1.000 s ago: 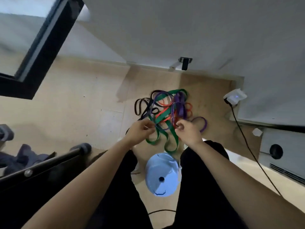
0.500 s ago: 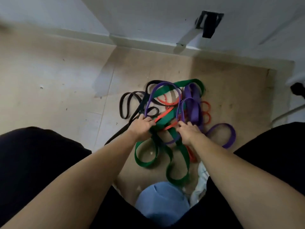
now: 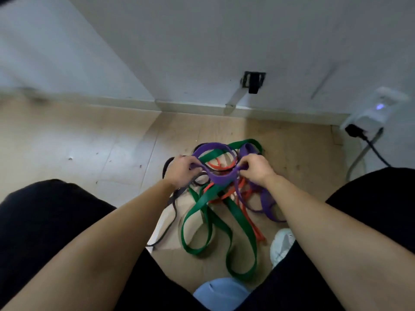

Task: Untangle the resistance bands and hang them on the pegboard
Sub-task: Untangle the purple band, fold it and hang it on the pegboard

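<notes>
A tangle of resistance bands lies on the wooden floor between my knees. My left hand [image 3: 180, 170] and my right hand [image 3: 256, 168] each grip one side of a wide purple band [image 3: 219, 178], holding its loop raised above the pile. A long green band [image 3: 243, 225] threads through that loop and trails toward me in big loops. Orange bands [image 3: 243, 194] and a thin black band [image 3: 173, 203] are knotted underneath. A second purple band [image 3: 267, 205] lies at the right. No pegboard is in view.
White walls meet in a corner just behind the pile, with a black bracket [image 3: 253, 83] low on the wall. A white plug adapter with a black cable [image 3: 368, 122] sits at right. A white shoe [image 3: 281, 243] and a light blue cap [image 3: 221, 294] lie near my legs.
Both hands closed on the purple band and lifted its loop off the pile, pulling the tangle up and toward me. The view rose slightly.
</notes>
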Motion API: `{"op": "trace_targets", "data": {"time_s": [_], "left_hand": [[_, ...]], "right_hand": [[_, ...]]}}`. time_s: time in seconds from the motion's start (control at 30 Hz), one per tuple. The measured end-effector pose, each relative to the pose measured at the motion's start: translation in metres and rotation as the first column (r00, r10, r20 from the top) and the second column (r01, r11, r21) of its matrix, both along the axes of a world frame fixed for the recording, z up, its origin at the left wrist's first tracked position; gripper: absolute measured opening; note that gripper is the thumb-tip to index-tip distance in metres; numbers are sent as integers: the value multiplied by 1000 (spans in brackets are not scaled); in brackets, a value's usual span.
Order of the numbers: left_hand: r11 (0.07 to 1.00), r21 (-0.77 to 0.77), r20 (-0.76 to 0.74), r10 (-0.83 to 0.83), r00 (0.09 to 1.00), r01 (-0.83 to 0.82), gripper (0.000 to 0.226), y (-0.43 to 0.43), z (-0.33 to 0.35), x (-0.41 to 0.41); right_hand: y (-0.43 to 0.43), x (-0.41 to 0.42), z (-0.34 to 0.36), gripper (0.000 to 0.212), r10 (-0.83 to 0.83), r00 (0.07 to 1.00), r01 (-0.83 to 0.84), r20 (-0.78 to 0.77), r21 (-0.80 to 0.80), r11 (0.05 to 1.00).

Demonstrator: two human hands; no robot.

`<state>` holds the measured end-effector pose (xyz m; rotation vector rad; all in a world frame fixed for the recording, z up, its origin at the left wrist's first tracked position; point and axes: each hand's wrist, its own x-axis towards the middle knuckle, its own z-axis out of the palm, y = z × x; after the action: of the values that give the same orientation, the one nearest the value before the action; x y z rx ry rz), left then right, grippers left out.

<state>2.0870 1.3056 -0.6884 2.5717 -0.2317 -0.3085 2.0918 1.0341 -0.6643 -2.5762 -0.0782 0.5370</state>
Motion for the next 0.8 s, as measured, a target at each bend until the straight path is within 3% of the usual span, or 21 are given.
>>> {"op": "trace_targets", "data": {"time_s": [0.23, 0.43, 0.63, 0.8], "left_hand": [[898, -327, 18, 317, 948, -294, 7, 0, 82, 17], [739, -576, -10, 422, 907, -350, 4, -11, 162, 20], [681, -673, -9, 383, 924, -289, 3, -16, 236, 13], [672, -714, 15, 296, 955, -197, 21, -13, 293, 8]], "right_hand": [[-5, 12, 67, 21, -294, 909, 215, 295, 274, 938], [-7, 8, 147, 34, -367, 824, 130, 431, 487, 864], [-22, 10, 220, 37, -366, 784, -16, 502, 605, 796], [-31, 17, 266, 33, -359, 765, -67, 535, 620, 781]]}}
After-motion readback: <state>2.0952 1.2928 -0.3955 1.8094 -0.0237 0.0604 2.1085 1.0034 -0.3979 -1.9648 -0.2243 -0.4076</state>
